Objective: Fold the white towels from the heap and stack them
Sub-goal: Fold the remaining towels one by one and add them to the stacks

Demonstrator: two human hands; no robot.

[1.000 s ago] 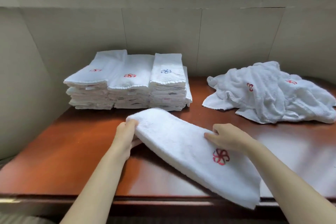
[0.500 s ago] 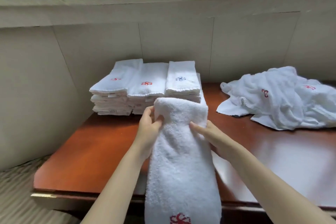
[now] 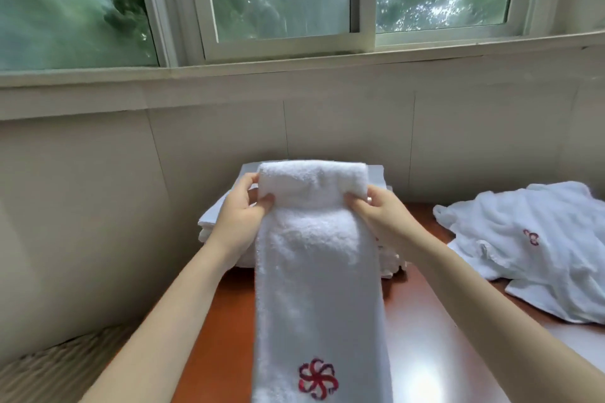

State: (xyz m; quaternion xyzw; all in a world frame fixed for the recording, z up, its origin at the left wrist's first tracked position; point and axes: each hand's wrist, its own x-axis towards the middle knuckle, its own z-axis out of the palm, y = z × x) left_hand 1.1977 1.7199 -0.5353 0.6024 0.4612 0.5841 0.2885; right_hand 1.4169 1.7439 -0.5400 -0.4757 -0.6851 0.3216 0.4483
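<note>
I noted the left hand (image 3: 240, 206) and right hand (image 3: 379, 209) each pinching an upper edge of the lengthwise-folded towel (image 3: 317, 271). It was held up over the table (image 3: 425, 321), probably so it hung straight for the next fold. The folded stack (image 3: 216, 216) sat directly behind and the heap (image 3: 530, 249) lay to the right.

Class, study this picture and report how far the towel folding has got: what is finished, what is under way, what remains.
Done: folded towels sit stacked by the wall. In hand: the left hand and right hand grip the top end of a long narrow towel, hanging down, not yet folded short or stacked. Left: that towel, plus the rumpled heap on the table at right.
</note>
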